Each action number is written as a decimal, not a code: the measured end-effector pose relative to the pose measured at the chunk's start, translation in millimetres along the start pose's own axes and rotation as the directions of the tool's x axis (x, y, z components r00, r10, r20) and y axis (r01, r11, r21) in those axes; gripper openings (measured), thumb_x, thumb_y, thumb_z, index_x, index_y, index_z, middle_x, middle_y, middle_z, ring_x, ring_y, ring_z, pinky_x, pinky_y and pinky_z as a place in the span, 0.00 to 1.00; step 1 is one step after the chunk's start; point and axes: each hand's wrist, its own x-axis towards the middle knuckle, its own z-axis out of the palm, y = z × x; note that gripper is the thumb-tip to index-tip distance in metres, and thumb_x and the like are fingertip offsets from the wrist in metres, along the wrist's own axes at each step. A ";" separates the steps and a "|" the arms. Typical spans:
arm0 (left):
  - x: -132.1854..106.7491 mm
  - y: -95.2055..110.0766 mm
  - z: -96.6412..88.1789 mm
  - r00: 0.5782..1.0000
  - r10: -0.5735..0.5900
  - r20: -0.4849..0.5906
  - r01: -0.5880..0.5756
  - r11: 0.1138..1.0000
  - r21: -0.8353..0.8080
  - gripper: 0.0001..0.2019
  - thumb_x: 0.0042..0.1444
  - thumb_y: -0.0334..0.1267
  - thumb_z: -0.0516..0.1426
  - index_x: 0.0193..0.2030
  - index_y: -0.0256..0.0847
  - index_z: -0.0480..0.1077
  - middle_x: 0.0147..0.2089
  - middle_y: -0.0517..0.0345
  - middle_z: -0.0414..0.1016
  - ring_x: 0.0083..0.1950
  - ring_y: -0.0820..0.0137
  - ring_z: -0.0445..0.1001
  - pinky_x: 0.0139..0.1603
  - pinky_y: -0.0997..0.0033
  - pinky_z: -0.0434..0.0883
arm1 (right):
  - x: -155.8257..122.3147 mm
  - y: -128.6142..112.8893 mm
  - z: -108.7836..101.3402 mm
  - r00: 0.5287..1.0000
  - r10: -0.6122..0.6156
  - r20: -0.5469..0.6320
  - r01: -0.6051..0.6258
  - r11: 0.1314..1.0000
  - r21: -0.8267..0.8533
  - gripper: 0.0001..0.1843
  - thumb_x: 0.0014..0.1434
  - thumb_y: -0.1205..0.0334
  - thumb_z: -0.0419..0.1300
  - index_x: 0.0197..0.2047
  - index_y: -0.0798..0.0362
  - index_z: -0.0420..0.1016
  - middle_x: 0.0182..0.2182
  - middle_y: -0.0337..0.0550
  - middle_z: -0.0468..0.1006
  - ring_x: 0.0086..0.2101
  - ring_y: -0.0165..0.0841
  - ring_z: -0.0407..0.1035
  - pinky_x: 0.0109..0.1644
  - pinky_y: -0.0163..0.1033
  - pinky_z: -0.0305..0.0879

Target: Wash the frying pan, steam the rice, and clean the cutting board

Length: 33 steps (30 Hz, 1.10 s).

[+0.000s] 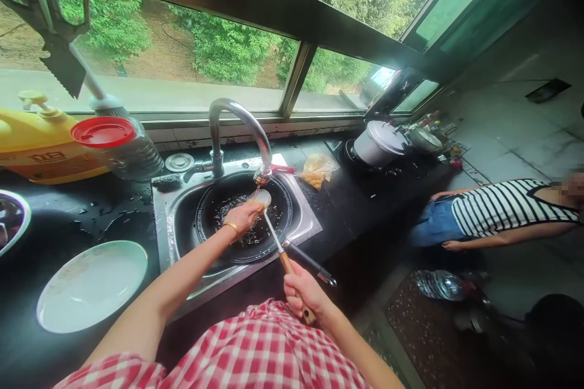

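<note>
Wooden-handled ladle (286,262), clasped by the right hand (305,289), sits beneath the faucet (243,110) over the wet pan (249,247) in the sink (302,211), left hand (245,217) at its bowl, grip unclear on my feed; I judge rinsing under way, not complete.

black worktop (344,213), water drops (121,219) left of the sink (306,226) set into it. standing at left: yellow jug (50,149), red-lidded jar (130,155); nearer, a white dish (91,285). right of the sink: clear bag (317,171), yellowish contents.
</note>
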 end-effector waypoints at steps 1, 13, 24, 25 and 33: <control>1.0 -3.8 -2.3 0.999 -0.032 0.003 0.032 0.999 0.041 0.19 0.61 0.45 0.42 0.55 0.56 0.65 0.52 0.57 0.69 0.48 0.64 0.70 0.43 0.70 0.66 | -1.6 -1.6 -0.5 1.000 0.010 0.004 -0.010 1.000 -0.011 0.36 0.48 0.55 0.60 0.57 0.51 0.49 0.17 0.24 0.60 0.09 0.18 0.48 0.11 0.24 0.47; -1.8 -4.7 -13.4 0.987 -0.121 0.107 0.102 0.980 0.173 0.19 0.61 0.44 0.41 0.54 0.55 0.65 0.46 0.54 0.68 0.41 0.64 0.71 0.35 0.71 0.63 | -0.9 -7.3 -6.1 0.999 0.052 -0.011 -0.052 0.999 -0.012 0.30 0.49 0.55 0.59 0.53 0.48 0.52 0.18 0.24 0.58 0.10 0.17 0.48 0.12 0.23 0.47; 6.3 5.9 -25.6 0.995 -0.063 0.078 0.048 0.983 0.179 0.17 0.60 0.38 0.43 0.50 0.50 0.68 0.44 0.51 0.68 0.41 0.64 0.70 0.37 0.69 0.64 | -0.5 1.5 -3.4 0.979 0.177 0.100 -0.181 0.983 0.028 0.26 0.49 0.58 0.59 0.50 0.48 0.53 0.17 0.24 0.57 0.11 0.17 0.46 0.13 0.23 0.44; 7.9 9.2 -25.4 0.997 -0.016 0.077 0.004 0.987 0.158 0.17 0.59 0.36 0.44 0.50 0.51 0.68 0.44 0.52 0.67 0.42 0.65 0.69 0.38 0.70 0.64 | 0.7 3.3 -1.4 0.974 0.192 0.116 -0.197 0.980 0.033 0.26 0.49 0.58 0.59 0.49 0.48 0.53 0.17 0.24 0.57 0.11 0.17 0.46 0.13 0.23 0.44; 18.3 3.0 -18.1 0.994 -0.111 -0.010 0.112 0.989 0.092 0.19 0.60 0.42 0.44 0.56 0.48 0.64 0.49 0.49 0.66 0.41 0.64 0.70 0.37 0.67 0.66 | 8.2 11.1 4.3 0.981 0.144 0.133 -0.156 0.985 0.081 0.25 0.49 0.59 0.58 0.48 0.49 0.54 0.17 0.25 0.59 0.10 0.18 0.48 0.12 0.24 0.46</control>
